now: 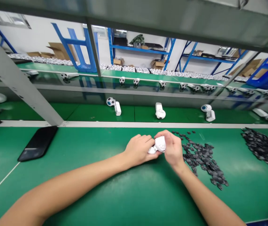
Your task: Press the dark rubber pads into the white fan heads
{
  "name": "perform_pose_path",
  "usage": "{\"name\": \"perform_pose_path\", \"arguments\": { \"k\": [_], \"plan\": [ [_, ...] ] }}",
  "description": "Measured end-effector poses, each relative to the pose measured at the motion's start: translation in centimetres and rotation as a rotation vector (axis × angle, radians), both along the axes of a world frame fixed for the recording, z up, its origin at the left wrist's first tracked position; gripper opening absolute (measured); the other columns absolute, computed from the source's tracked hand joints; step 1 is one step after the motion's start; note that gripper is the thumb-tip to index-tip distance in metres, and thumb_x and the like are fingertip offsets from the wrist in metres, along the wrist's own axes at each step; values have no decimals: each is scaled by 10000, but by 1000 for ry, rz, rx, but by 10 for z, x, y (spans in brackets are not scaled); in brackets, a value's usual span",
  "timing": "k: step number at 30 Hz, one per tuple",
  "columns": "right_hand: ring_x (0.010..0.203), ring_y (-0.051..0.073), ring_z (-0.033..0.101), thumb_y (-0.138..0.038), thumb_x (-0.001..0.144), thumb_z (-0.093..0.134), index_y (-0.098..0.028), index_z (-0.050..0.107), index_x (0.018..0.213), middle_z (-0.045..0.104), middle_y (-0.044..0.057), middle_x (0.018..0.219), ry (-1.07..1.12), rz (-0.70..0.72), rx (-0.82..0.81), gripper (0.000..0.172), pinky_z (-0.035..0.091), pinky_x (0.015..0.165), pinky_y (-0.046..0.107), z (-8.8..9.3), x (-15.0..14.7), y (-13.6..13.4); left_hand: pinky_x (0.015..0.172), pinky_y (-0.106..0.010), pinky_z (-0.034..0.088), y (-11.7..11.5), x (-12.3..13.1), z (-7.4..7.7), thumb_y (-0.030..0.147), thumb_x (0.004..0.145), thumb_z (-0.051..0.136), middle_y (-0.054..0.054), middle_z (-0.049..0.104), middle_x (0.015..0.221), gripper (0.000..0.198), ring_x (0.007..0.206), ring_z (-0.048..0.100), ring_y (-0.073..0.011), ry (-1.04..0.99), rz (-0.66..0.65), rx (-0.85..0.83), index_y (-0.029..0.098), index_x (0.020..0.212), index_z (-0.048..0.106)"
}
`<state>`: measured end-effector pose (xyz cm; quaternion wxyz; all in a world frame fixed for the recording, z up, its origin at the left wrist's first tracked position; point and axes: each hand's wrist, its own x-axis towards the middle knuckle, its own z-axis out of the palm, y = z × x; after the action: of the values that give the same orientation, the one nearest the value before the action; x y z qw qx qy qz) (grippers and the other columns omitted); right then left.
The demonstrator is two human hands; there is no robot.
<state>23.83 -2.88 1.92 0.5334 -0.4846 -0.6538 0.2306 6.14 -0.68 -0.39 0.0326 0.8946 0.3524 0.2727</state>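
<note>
Gripping a white camera (159, 144), the left hand (138, 150) and right hand (172, 148) curl closed around it from either side.

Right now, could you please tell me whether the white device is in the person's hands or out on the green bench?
It is in hand: the left hand and right hand both clasp the white device.
</note>
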Motion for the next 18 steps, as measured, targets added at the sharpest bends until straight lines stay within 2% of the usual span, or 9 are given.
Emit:
{"name": "perform_pose_path", "arguments": {
  "k": [3,8,10,12,14,16,18],
  "plan": [
    [576,208,582,-581,1072,396,-222,723,788,688,57,702,11,-65,-63,563,429,552,344,-4,0,7,692,-363,369,-2,7,-1,624,987,541,-66,698,900,446,809,649,-231,32,25,-2,193,922,633],
    [623,223,631,-624,1057,396,-212,710,745,717,69,729,99,-68,-130,605,473,571,337,-10,2,15,704,-352,385,4,6,-1,657,994,510,-86,694,895,502,821,650,-246,65,-10,-21,178,920,642],
    [680,233,663,-639,1058,366,-211,721,816,746,77,809,118,-31,-133,606,512,612,342,-7,1,13,703,-337,395,5,1,4,695,964,537,-84,693,870,533,812,650,-247,-1,-46,-100,178,882,638],
    [889,269,712,-665,1047,354,-221,735,1047,769,98,1055,80,77,-50,585,566,772,382,-2,2,9,678,-313,412,2,-4,13,739,938,538,-68,681,817,574,768,646,-231,-185,-69,-309,180,830,612],
    [1128,317,678,-715,1000,419,-245,658,1300,701,121,1302,-6,180,105,606,548,951,454,4,5,1,613,-289,441,-7,-9,22,799,938,449,-50,659,749,638,676,641,-206,-449,-108,-667,184,830,576],
    [1171,344,660,-730,960,480,-249,627,1348,687,145,1306,-87,213,233,635,542,972,493,8,9,-7,517,-275,458,-18,-13,28,874,923,293,-39,642,678,732,552,627,-191,-621,-171,-1085,190,877,548],
    [1023,325,706,-681,997,421,-244,696,1221,743,139,1117,-184,260,259,562,569,861,466,11,13,-14,441,-264,440,-28,-16,29,945,864,191,-26,627,610,825,447,591,-182,-576,-247,-1433,199,952,530]
  ]
}}
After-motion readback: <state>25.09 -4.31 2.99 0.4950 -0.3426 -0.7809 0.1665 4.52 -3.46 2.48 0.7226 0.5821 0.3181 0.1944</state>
